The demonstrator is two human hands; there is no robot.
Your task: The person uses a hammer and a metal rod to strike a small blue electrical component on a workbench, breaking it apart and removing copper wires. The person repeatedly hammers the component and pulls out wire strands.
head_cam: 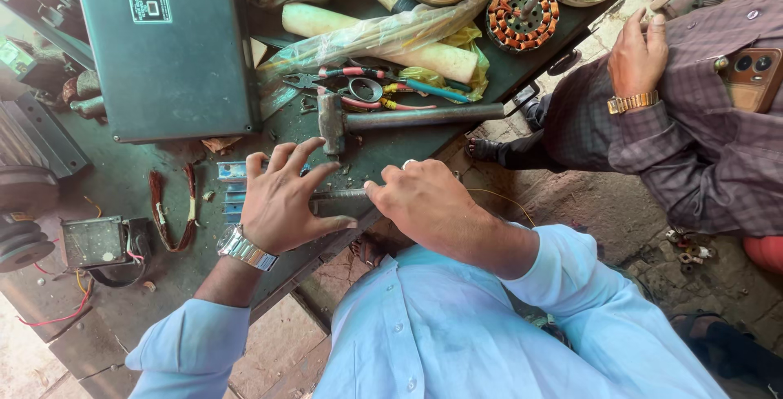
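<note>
At the workbench's (122,179) near edge, both hands press a flat grey metal bar (338,202) lying along it. Left hand (285,199) rests with fingers spread wide over the bar's end; right hand (424,203) curls loosely closed on the other end. Just beyond lies a hammer (400,118), then pliers (351,77).

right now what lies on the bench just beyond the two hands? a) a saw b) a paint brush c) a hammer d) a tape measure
c: a hammer with a metal handle lies across the workbench, just beyond the left hand and right hand, near pliers.
</note>
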